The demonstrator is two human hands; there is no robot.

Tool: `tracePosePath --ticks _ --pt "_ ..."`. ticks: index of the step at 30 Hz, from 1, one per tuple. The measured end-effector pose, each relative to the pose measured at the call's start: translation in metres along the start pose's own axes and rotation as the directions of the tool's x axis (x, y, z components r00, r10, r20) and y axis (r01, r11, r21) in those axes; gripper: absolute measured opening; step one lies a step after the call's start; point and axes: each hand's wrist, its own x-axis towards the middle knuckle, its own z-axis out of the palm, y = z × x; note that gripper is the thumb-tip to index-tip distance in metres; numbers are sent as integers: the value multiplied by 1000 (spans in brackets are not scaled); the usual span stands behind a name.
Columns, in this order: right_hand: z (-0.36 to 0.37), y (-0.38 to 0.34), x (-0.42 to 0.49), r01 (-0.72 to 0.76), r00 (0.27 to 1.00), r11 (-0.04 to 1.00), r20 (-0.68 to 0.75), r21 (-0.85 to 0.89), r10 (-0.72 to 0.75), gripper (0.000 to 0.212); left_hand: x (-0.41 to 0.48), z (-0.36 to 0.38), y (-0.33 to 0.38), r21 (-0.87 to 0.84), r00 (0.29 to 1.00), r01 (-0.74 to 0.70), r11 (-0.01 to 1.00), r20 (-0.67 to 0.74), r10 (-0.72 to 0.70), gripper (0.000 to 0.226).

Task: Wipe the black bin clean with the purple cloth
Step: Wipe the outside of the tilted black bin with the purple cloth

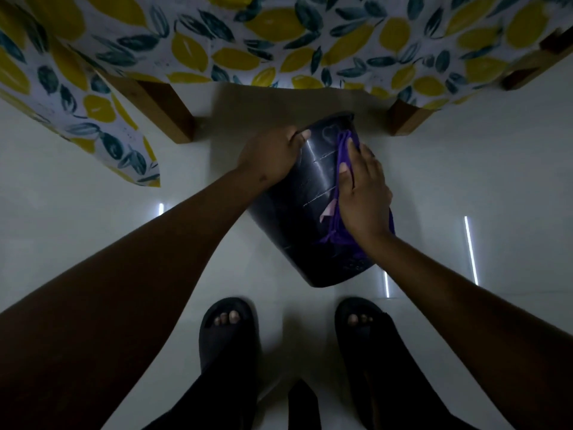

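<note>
The black bin (pixel 305 218) is tilted above the floor, its rim pointing away from me and its base toward my feet. My left hand (pixel 270 156) grips the bin's rim on the left side. My right hand (pixel 362 193) lies flat on the bin's outer wall and presses the purple cloth (pixel 341 150) against it. The cloth shows above my fingers and trails below my wrist. Pale scratch lines and a faint heart mark run across the bin's side.
A table with a lemon-print cloth (pixel 279 41) overhangs ahead, its wooden legs (pixel 167 116) left and right of the bin. The floor (pixel 93 218) is glossy white tile. My feet in black sandals (pixel 228 336) stand just below the bin.
</note>
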Motion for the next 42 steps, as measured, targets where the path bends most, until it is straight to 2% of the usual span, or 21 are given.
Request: tracePosePath --ticks 1,3,5,7,8,9,11,13,15,17,19,21,23,25,27,29,32,34,36,38,42 --pt "0 0 -10 59 998 997 15 -57 -58 51 0 0 -1 6 1000 10 1000 -2 -10 42" --pt "5 -3 -43 291 956 926 110 -243 -271 52 0 1 -4 3 1000 20 1000 3 -20 38" --pt "13 -6 -68 530 848 768 250 -359 -467 51 -3 3 -11 6 1000 15 1000 -6 -15 38" --pt "17 -10 -69 641 767 660 323 -391 -554 49 -8 5 -21 -8 1000 9 1000 -30 -9 39" --pt "18 -12 -64 653 758 654 321 -383 -568 48 -10 5 -24 -18 999 0 1000 -40 -1 40" --pt "17 -12 -58 635 773 682 290 -362 -565 47 -11 4 -26 -19 999 -10 1000 -41 9 40" --pt "11 -13 -40 495 869 817 162 -296 -468 47 -11 3 -23 -16 999 -26 1000 -28 26 36" --pt "6 -9 -15 260 966 949 56 -179 -254 50 -10 3 -17 -30 1000 -1 1000 -9 1 41" --pt "2 -8 6 65 998 997 19 -51 -64 55 -7 4 -13 -27 999 17 999 -28 -18 44" --pt "3 -10 6 47 999 998 15 -51 -46 56 -3 5 -13 -13 999 25 1000 -36 -25 41" --pt "6 -16 -14 168 986 974 40 -154 -164 52 -2 4 -14 -9 999 41 999 -9 -41 38" --pt "11 -19 -43 356 934 886 118 -297 -336 50 0 3 -13 -12 998 57 998 22 -57 38" --pt "19 -15 -65 576 817 709 265 -406 -512 52 1 2 -8 -23 997 77 997 34 -76 41" --pt "26 -8 -76 740 673 546 414 -393 -614 55 1 2 -5 -43 997 81 996 22 -80 43" --pt "32 -3 -80 796 606 487 464 -359 -646 54 -3 3 -7 -49 999 53 997 -8 -53 44" --pt "33 -6 -79 781 624 501 426 -372 -655 49 -8 5 -14 -65 998 24 998 -50 -27 43" --pt "22 -11 -60 655 751 630 273 -417 -601 45 -15 10 -20 -123 996 29 992 -85 -40 42" --pt "11 -9 -44 572 816 714 186 -404 -548 47 -19 14 -20 -235 997 34 971 -64 -50 36" --pt "4 -5 -32 553 829 739 165 -385 -534 51 -22 17 -17 -330 997 33 943 -59 -55 32" --pt "3 -3 -26 529 845 760 159 -377 -510 51 -22 19 -14 -339 997 24 940 -67 -49 32" --pt "-1 -6 -4 376 926 871 83 -317 -369 49 -18 17 -12 -341 997 41 939 -51 -62 36"
